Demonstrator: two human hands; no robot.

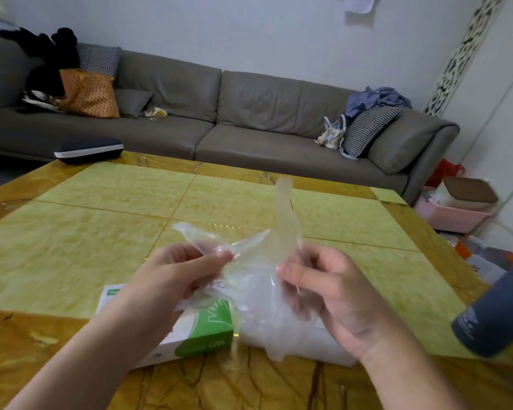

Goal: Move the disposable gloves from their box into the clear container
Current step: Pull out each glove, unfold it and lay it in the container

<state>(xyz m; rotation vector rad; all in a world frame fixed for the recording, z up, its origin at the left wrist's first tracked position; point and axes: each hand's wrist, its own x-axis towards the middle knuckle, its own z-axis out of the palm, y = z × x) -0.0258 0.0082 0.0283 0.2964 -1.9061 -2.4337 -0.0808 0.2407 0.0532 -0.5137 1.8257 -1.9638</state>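
Head camera view, looking down at a yellow tiled table [101, 208]. Both hands hold a bunch of clear disposable gloves [258, 273] above the tabletop. At one side, the left hand [172, 279] pinches the crumpled plastic between thumb and fingers; at the other, the right hand [335, 294] grips it with curled fingers. Beneath the hands lie a green and white glove box [202, 332] and, just beside it, a clear container [308, 341]. A grey sofa [249, 119] stands behind the table.

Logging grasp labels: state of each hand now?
Left hand: pinches the clear gloves.
Right hand: grips the same gloves.
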